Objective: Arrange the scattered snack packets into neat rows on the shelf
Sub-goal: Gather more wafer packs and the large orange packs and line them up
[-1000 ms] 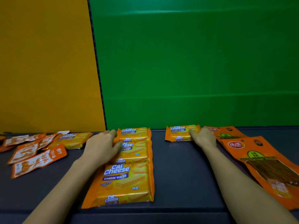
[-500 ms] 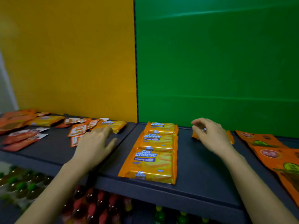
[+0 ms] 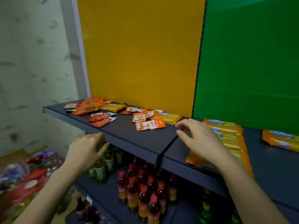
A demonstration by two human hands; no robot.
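Lying near right hand (image 3: 203, 143): wafer packet (image 3: 168, 118)

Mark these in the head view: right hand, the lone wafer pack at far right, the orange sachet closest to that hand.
right hand (image 3: 202, 141), head view, back of the hand.
lone wafer pack (image 3: 280, 139), head view, middle of its top face.
orange sachet (image 3: 150, 124), head view, centre of its printed front.

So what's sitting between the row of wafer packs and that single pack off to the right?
Nothing: in the head view only bare dark shelf separates the row of wafer packs from the single pack.
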